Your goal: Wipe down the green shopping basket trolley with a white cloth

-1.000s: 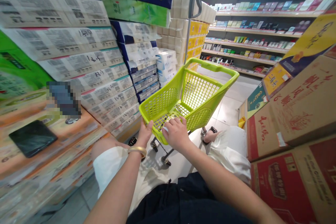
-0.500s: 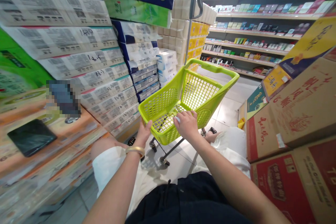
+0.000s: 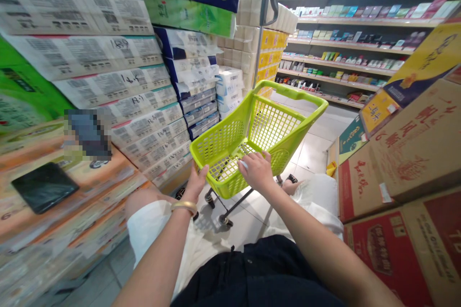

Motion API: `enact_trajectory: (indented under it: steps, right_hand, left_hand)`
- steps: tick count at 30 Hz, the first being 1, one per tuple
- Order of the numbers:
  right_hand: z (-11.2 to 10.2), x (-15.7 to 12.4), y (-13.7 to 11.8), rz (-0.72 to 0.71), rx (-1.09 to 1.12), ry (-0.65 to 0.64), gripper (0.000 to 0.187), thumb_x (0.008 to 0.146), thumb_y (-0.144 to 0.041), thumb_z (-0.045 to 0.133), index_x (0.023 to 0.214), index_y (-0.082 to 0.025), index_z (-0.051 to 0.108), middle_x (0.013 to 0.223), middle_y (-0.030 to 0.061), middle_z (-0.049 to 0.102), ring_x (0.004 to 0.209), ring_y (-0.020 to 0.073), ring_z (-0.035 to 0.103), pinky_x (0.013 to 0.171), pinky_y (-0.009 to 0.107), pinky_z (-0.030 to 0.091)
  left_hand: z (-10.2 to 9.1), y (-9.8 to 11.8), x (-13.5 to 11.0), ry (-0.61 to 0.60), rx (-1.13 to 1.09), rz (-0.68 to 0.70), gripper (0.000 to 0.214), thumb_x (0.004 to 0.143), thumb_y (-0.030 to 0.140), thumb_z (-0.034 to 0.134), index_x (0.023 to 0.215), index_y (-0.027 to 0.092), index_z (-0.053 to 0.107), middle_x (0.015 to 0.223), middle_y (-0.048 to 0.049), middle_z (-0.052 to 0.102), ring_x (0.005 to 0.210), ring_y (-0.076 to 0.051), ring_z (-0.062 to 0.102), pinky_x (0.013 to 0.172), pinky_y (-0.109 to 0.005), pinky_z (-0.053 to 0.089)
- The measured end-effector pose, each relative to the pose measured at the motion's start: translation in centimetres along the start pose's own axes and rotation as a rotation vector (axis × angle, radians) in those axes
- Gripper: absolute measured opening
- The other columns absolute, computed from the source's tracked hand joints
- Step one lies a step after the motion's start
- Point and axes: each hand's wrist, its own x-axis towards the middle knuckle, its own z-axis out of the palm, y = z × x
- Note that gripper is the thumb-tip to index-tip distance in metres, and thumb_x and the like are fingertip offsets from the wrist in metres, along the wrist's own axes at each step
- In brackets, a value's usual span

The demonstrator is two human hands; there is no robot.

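Note:
A lime-green plastic shopping cart basket [image 3: 230, 187] on a wheeled metal frame stands between my knees, with no goods visible inside. My left hand [image 3: 197, 183] is closed on the basket's near left corner, the thumb on the outer side; a gold bangle circles that wrist. Over the near right rim lies my right hand [image 3: 256, 170], its fingers curled toward the inside of the basket. A small whitish bit [image 3: 244, 164] shows beside its thumb, too small to name. The undersides of the right fingers are hidden.
Stacked tissue packs [image 3: 126, 72] wall the left side. A dark phone [image 3: 45, 187] lies on an orange pack near a pixelated patch. Cardboard cartons [image 3: 406, 148] are piled at right. Shelves of small boxed goods [image 3: 342, 60] stand behind, and a metal pole [image 3: 260, 43] rises beyond the cart.
Almost nothing differs. Both hands and the cart stay in place, with only a very slight shift of the camera view.

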Motion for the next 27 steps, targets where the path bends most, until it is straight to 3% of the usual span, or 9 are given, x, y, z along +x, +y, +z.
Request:
enact_trajectory:
  steps: [4,12,16,22,27]
  right_hand:
    - [-0.1,0.3,0.6,0.06,-0.023,0.041,0.024,0.096,-0.035,0.055,0.083,-0.022,0.069,0.088,0.0048,0.07,0.091,0.0211,0.057,0.101,0.041,0.024]
    - [1.4,-1.7,-4.3,-0.135,0.018,0.059,0.021,0.094,-0.038,0.057,0.083,-0.023,0.068,0.085,0.0027,0.069,0.09,0.0206,0.056,0.104,0.041,0.022]
    - [0.9,-1.0,-2.3,-0.109,0.017,0.055,0.02,0.094,-0.036,0.057,0.083,-0.024,0.069,0.084,0.0022,0.07,0.089,0.0197,0.057,0.105,0.041,0.022]
    - [-0.4,0.9,2.0,0.067,-0.041,0.073,0.024,0.096,-0.034,0.054,0.08,-0.023,0.07,0.086,0.0043,0.071,0.089,0.0203,0.058,0.103,0.04,0.024]
    - [0.4,0.0,-0.7,0.008,-0.031,0.053,0.023,0.095,-0.034,0.054,0.083,-0.022,0.07,0.085,0.0053,0.07,0.09,0.0211,0.057,0.102,0.04,0.026]
  left_hand:
    - [0.1,0.0,-0.3,0.017,-0.004,-0.014,0.073,0.083,0.05,0.065,0.146,0.025,0.039,0.147,-0.009,0.053,0.134,-0.024,0.05,0.117,-0.039,0.036]
    - [-0.1,0.6,-0.4,0.014,-0.017,-0.032,0.069,0.083,0.05,0.065,0.143,0.024,0.043,0.143,-0.0111,0.055,0.131,-0.026,0.053,0.114,-0.042,0.039]
    - [-0.3,0.7,-0.2,0.02,0.004,-0.042,0.069,0.082,0.048,0.066,0.143,0.024,0.043,0.142,-0.011,0.057,0.132,-0.026,0.052,0.116,-0.041,0.037]
    - [-0.3,0.1,-0.4,0.036,-0.005,-0.022,0.072,0.083,0.049,0.065,0.146,0.025,0.041,0.145,-0.0096,0.054,0.135,-0.025,0.05,0.118,-0.04,0.034]
    - [0.0,0.1,-0.5,0.035,-0.032,-0.004,0.071,0.083,0.048,0.064,0.146,0.025,0.04,0.146,-0.0094,0.053,0.134,-0.024,0.051,0.115,-0.039,0.039]
